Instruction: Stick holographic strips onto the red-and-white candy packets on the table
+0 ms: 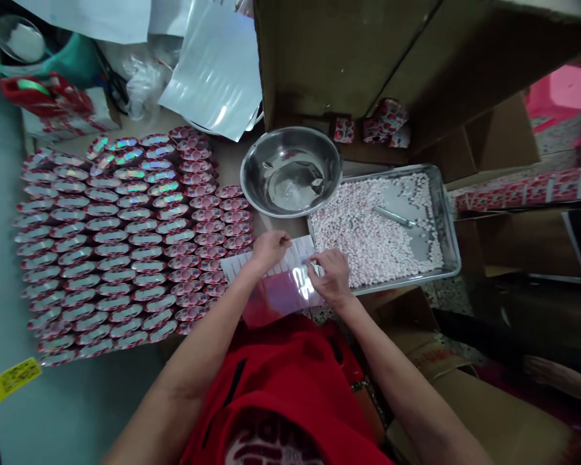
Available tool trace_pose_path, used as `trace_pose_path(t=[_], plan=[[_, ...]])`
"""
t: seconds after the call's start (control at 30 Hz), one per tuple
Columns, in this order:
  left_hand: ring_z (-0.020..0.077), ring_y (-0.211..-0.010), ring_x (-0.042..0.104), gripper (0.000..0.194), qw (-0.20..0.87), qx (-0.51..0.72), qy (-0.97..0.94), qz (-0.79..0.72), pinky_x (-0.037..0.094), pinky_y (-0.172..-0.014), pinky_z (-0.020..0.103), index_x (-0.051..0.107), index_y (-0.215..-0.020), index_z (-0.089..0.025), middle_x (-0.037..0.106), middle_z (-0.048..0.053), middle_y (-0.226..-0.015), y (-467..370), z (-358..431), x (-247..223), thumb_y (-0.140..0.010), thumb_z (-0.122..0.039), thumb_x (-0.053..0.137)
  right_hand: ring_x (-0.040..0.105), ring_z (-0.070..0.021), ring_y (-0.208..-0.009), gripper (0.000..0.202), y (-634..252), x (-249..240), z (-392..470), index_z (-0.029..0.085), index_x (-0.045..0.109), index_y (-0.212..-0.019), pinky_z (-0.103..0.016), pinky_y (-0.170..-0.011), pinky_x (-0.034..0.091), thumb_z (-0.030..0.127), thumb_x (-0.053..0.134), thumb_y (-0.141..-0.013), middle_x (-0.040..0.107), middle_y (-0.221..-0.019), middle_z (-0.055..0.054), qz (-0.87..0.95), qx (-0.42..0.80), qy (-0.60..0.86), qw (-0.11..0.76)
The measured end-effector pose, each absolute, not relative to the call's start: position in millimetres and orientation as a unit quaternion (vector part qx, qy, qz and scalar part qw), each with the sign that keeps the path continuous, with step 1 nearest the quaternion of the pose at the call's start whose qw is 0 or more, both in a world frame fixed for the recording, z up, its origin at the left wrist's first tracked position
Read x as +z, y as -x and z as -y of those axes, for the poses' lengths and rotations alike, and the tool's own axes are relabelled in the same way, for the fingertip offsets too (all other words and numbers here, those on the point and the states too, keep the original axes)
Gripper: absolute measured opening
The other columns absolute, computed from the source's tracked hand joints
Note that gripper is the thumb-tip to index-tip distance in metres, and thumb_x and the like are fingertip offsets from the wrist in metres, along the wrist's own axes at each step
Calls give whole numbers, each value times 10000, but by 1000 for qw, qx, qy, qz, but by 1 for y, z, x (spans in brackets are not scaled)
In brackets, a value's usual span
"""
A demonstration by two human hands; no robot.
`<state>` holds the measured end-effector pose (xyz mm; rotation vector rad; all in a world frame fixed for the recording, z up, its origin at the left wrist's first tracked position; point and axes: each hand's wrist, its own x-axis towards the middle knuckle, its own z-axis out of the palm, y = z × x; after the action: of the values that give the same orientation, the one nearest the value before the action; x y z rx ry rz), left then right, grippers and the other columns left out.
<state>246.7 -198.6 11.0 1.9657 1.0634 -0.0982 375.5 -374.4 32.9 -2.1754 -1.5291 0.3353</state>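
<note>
In the middle of the frame, a half-curled left hand (271,249) and a bent-fingered right hand (333,274), whose grips I cannot tell, work over a glossy white-and-pink plastic sheet (272,296), apparently peeling something, which should call for gentle, steady pulling.

One head-worn view, near, forward and steeply down

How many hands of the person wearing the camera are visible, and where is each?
2. The left hand is over the upper part of the glossy sheet; the right hand is at the sheet's right end, beside the metal tray. Some fingers are partly hidden.
</note>
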Motion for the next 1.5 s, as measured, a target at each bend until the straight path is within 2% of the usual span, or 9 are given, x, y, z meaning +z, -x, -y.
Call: trace_pose_path(t=[0.1,0.27,0.43,0.6,0.8,1.0,1.23,1.37,1.5], plan=[[276,-963,719,201,400,-50,-814,-418,465,-776,337,820,-1026,-225,803,97,-1000,-271,203,13,-913,-238,655,587,-206,-780,87,-377,54,383,228,679,-802,-373,-823,392,224,659,-887,628,-714,-10,504,136,808,273],[324,-1151,685,259,426,-10,-825,-372,468,-1003,418,794,-1147,-194,761,158,-1217,-304,211,6,-957,-225,621,456,-128,-568,167,-367,102,392,228,670,-855,-287,-638,385,375,747,-872,494,-596,68,251,288,807,451],[289,-1159,675,323,641,161,-604,-445,480,-1054,409,784,-1082,-191,756,145,-1185,-245,248,22,-979,-453,626,480,-110,-574,374,-341,126,379,218,667,-834,-243,-558,398,504,880,-719,594,-670,44,38,440,693,569],[260,-942,719,683,884,126,-161,-420,566,-868,392,758,-1043,-150,761,132,-953,-162,284,60,-838,-790,638,373,-76,-501,480,-298,122,362,190,756,-1010,-218,-476,277,513,896,-685,560,-605,63,25,481,691,539],[161,-910,683,503,898,183,-73,-394,515,-864,290,726,-1133,-211,726,29,-967,-116,296,85,-745,-482,897,349,-76,-509,793,-250,117,360,169,651,-1415,-222,-508,262,500,866,-726,564,-591,74,119,543,686,469],[108,-832,646,590,908,196,-57,-366,499,-831,263,690,-1217,-240,697,-7,-1000,-87,294,87,-679,-233,932,259,-63,-492,689,-212,123,353,192,693,-1321,-215,-461,219,551,846,-753,434,-585,98,67,558,647,515],[91,-743,631,448,896,178,-62,-401,522,-770,238,703,-1141,-214,676,-21,-872,-66,286,89,-744,-271,902,392,-103,-552,679,-182,116,359,179,691,-1303,-236,-524,335,635,758,-805,471,-617,65,82,496,678,537],[126,-718,669,323,885,55,-83,-454,544,-716,261,711,-949,-167,708,31,-842,-72,287,86,-858,-461,809,349,-108,-541,657,-179,124,376,161,684,-1349,-250,-519,303,653,595,-924,452,-625,54,144,460,711,512],[141,-690,686,276,908,-27,-68,-413,571,-701,281,730,-934,-148,746,61,-865,-77,290,90,-937,-423,712,318,-114,-521,617,-181,132,395,153,689,-1339,-252,-504,271,623,541,-966,368,-582,74,159,438,725,507]])
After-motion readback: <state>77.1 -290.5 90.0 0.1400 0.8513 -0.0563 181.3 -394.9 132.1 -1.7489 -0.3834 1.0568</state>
